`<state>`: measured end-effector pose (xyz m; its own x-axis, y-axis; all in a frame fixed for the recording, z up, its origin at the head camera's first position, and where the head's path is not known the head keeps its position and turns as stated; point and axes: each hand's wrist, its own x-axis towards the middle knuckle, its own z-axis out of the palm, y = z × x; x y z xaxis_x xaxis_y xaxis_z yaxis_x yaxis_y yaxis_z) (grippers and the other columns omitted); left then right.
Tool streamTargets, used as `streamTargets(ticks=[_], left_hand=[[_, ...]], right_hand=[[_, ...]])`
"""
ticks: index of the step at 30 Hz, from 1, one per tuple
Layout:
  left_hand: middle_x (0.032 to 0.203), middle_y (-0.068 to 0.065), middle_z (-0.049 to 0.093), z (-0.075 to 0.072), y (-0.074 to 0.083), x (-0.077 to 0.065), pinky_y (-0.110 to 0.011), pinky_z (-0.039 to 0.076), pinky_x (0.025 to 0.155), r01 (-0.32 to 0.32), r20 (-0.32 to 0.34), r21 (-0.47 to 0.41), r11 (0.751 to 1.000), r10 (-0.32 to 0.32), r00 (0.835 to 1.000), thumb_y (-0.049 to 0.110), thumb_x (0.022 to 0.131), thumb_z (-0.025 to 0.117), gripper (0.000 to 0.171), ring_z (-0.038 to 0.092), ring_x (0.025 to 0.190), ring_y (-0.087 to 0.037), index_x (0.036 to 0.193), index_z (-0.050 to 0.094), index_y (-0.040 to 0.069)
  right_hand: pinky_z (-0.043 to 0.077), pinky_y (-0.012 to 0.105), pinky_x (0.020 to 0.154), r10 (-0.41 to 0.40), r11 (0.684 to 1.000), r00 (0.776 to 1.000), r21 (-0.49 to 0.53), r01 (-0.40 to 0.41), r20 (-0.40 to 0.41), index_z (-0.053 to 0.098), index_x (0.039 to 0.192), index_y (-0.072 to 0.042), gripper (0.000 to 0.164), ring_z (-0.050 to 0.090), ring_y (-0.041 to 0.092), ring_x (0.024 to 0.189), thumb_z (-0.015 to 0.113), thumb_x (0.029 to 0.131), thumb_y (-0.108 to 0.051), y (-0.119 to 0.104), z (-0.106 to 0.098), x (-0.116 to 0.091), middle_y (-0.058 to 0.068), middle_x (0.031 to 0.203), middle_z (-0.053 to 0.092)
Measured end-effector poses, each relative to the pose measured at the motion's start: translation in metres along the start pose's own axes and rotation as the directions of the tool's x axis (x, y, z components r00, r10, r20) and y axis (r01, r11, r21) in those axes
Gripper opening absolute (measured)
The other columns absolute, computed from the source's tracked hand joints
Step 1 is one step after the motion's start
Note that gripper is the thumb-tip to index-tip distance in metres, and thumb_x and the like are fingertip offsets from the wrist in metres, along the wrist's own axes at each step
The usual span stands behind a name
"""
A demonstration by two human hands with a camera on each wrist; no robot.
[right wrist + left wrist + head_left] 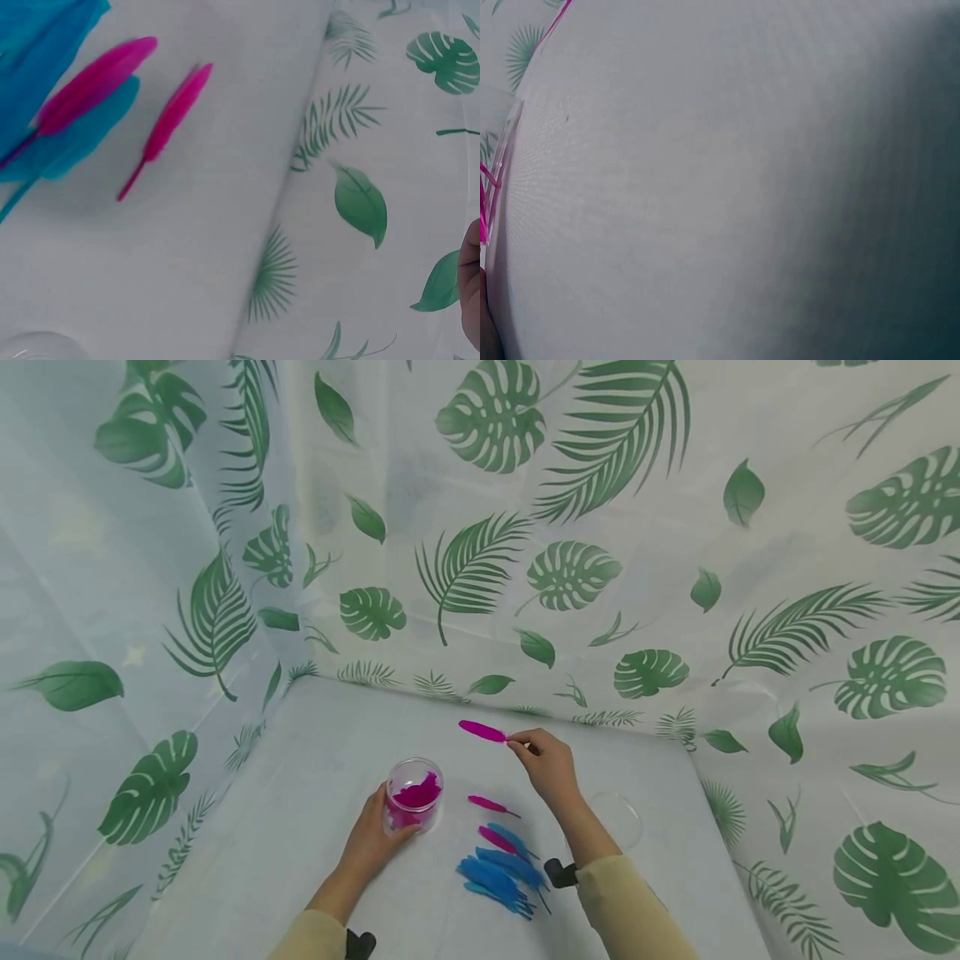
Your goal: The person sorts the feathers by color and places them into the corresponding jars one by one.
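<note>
My left hand (378, 822) grips a clear round jar (415, 768) on the table, with several magenta feathers (417, 792) inside it. Raised beyond the table's middle, my right hand (547, 764) pinches a magenta feather (482, 731) by its quill, the vane pointing left. Below that hand, a loose magenta feather (177, 112) lies on the table. Another magenta feather (97, 86) rests on the pile of blue feathers (498, 877). In the left wrist view, only a strip of the jar (502, 172) and a bit of the hand show at the left edge.
A clear round lid (626, 818) lies on the white table (300, 777), partly behind my right forearm. White curtains (645, 552) printed with green leaves hang along the table's back and sides.
</note>
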<state>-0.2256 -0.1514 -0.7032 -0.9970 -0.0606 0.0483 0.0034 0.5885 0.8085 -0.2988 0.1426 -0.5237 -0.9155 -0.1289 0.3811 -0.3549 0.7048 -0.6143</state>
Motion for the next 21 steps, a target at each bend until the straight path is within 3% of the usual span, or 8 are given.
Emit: streamTargets(ticks=[7, 11, 16, 21], left_hand=[[0.154, -0.013, 0.039, 0.001, -0.001, 0.001, -0.058, 0.038, 0.111, 0.003, 0.001, -0.001, 1.000, -0.003, 1.000, 0.055, 0.076, 0.079, 0.105, 0.038, 0.143, -0.037, 0.156, 0.021, 0.019], [0.155, -0.012, 0.038, -0.001, 0.001, 0.001, -0.058, 0.037, 0.112, 0.021, 0.014, -0.002, 1.000, -0.021, 1.000, 0.057, 0.076, 0.079, 0.106, 0.036, 0.144, -0.036, 0.157, 0.020, 0.020], [0.154, -0.011, 0.039, -0.002, 0.003, 0.000, -0.058, 0.038, 0.111, 0.029, 0.011, -0.002, 1.000, -0.029, 1.000, 0.055, 0.076, 0.080, 0.106, 0.037, 0.144, -0.036, 0.156, 0.020, 0.020], [0.154, -0.009, 0.040, 0.000, 0.002, 0.000, -0.058, 0.039, 0.110, 0.037, -0.001, -0.008, 0.999, -0.037, 0.999, 0.053, 0.075, 0.081, 0.105, 0.038, 0.144, -0.035, 0.156, 0.021, 0.022]], right_hand=[[0.050, 0.025, 0.066, 0.006, 1.000, 0.999, 0.027, -0.008, 0.051, 0.076, 0.098, -0.023, 0.008, 0.056, 0.011, 0.077, 0.070, 0.092, -0.025, -0.005, 0.008, 0.000, -0.006, 0.093, 0.071], [0.051, 0.026, 0.067, -0.010, 1.000, 0.991, -0.018, 0.013, 0.137, 0.076, 0.097, -0.023, 0.008, 0.058, 0.009, 0.077, 0.070, 0.092, -0.025, -0.009, 0.015, 0.001, -0.007, 0.094, 0.071], [0.052, 0.027, 0.068, -0.061, 0.987, 0.955, -0.124, 0.101, 0.291, 0.077, 0.097, -0.020, 0.009, 0.059, 0.008, 0.077, 0.070, 0.093, -0.024, -0.022, 0.027, 0.006, -0.007, 0.091, 0.070], [0.055, 0.029, 0.077, -0.112, 0.949, 0.908, -0.227, 0.217, 0.403, 0.076, 0.096, -0.021, 0.008, 0.063, 0.008, 0.082, 0.071, 0.092, -0.024, -0.038, 0.038, 0.009, -0.009, 0.089, 0.068]])
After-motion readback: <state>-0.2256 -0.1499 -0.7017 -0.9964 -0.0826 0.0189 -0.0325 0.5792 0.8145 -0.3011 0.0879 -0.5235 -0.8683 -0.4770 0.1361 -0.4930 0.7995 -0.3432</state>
